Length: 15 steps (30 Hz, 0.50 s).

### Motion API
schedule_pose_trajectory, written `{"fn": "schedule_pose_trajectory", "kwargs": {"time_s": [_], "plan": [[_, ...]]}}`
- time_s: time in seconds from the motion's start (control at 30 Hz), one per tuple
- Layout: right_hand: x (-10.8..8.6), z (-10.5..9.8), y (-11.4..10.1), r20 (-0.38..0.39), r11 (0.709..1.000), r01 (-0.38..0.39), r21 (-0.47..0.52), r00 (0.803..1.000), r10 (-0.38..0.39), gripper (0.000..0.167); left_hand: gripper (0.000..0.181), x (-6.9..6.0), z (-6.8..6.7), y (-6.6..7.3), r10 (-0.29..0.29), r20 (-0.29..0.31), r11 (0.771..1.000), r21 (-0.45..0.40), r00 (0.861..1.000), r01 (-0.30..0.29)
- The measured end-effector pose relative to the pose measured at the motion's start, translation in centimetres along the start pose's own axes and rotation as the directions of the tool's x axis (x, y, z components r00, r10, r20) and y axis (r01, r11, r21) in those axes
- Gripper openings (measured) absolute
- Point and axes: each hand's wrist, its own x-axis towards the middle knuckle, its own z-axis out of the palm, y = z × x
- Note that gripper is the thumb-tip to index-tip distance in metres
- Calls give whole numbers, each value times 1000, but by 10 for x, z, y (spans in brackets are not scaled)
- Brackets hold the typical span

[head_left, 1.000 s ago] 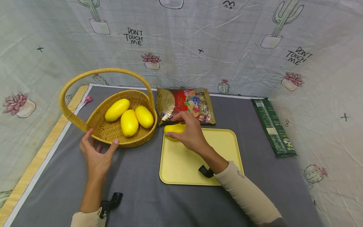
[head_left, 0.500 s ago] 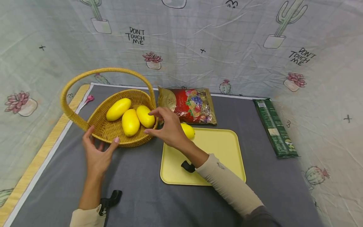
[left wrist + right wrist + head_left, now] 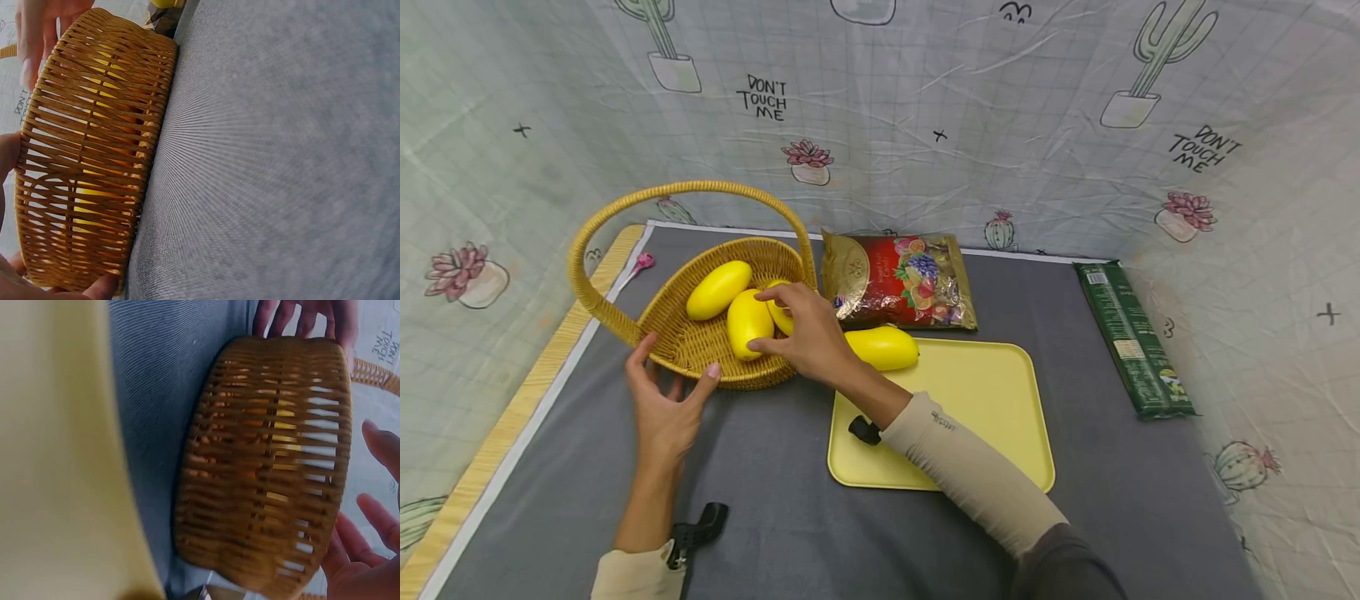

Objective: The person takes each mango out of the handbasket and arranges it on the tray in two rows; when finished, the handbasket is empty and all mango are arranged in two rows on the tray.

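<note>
Ylw fruit (image 3: 745, 321), gold-brn woven bskt (image 3: 688, 343), pale-ylw tray (image 3: 985, 417), gry cloth (image 3: 790, 517), cactus-print backdrop (image 3: 880, 100)

On the head, looks forward and down from above, far enough back to take in basket (image 3: 756, 381), tray (image 3: 988, 387), surface (image 3: 797, 508) and backdrop (image 3: 865, 92). On the left wrist, looks low across the surface, close to the basket's wall, tipped sideways with the backdrop at left. On the right wrist, faces the basket closely too, tipped the opposite way, with the tray blurred and very near at left. Shares basket, surface and backdrop across all three, tray between head and right wrist.
</note>
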Motion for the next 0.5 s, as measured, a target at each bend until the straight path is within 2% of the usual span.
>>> {"fn": "schedule_pose_trajectory", "kwargs": {"time_s": [0.13, 0.37, 0.5], "plan": [[8, 9, -7, 45, 1000, 9, -11, 999, -9, 67, 91, 0, 0, -1, 0, -2, 1000, 1, 1000, 0], [21, 22, -16, 108, 980, -46, -196, 992, 68, 74, 91, -1, -1, 0, -4, 1, 1000, -11, 1000, 4], [26, 27, -19, 114, 965, -89, -246, 986, 120, 75, 91, -1, 0, 0, -5, -1, 1000, -15, 1000, 5]]}}
